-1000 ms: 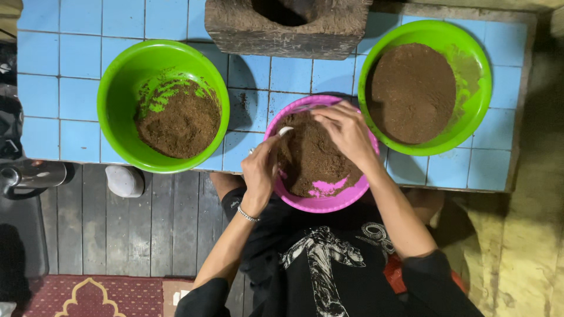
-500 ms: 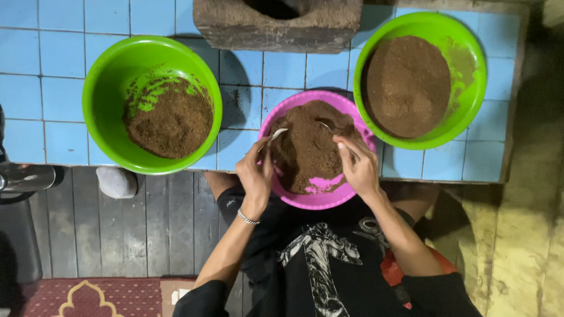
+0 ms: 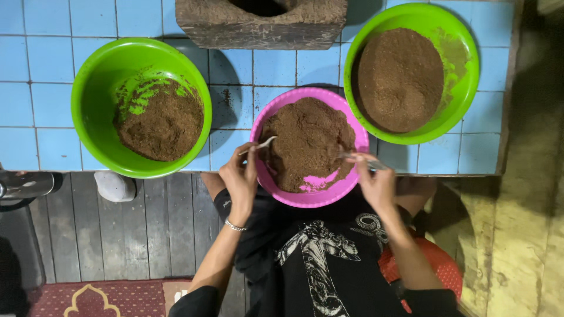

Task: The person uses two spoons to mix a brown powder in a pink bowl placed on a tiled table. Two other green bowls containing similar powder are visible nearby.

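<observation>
A pink bowl (image 3: pixel 305 199) heaped with brown powder (image 3: pixel 305 141) sits at the near edge of a blue tiled table (image 3: pixel 35 105). My left hand (image 3: pixel 239 179) is at the bowl's left rim and holds a pale spoon (image 3: pixel 258 145) whose tip touches the powder. At the right rim, my right hand (image 3: pixel 376 185) holds a second spoon (image 3: pixel 352 157) that points into the powder. A bracelet is on my left wrist.
Two green bowls flank the pink one: the left bowl (image 3: pixel 94 100) is part full of brown powder, the right bowl (image 3: pixel 464 76) nearly full. A rough block with a hole (image 3: pixel 205 26) stands behind. Below are a plank floor, a red stool (image 3: pixel 443 267), a patterned rug (image 3: pixel 117 296).
My right hand has drawn back from over the middle of the powder to the bowl's right rim. My left hand has slid slightly down along the left rim.
</observation>
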